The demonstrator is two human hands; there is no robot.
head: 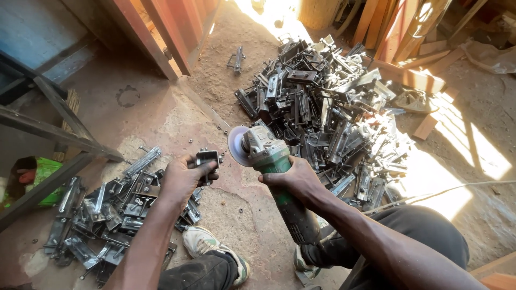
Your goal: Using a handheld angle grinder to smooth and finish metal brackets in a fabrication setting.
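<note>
The metal bracket (207,159) is a small dark piece, and it sits just left of the picture's centre, above the bare floor (161,115). The left hand (185,177) holds it, with the fingers closed tight around its lower part. At 3 o'clock from the bracket, very near but not touching, is the round disc (237,145) of the green grinder (274,172). The right hand (295,180) grips the body of the grinder, fingers wrapped fully around it, and the disc faces the bracket.

At 8 o'clock from the bracket lies a small pile of metal pieces (107,215) on the floor. At 2 o'clock there is a much bigger heap of the same kind of pieces (328,102), partly in strong sunlight. A white shoe (207,244) is at 6 o'clock, close under the left forearm. A thin cable (457,190) runs across the floor at 3 o'clock. Red wooden boards (161,37) stand at 11 o'clock, well apart from the hands.
</note>
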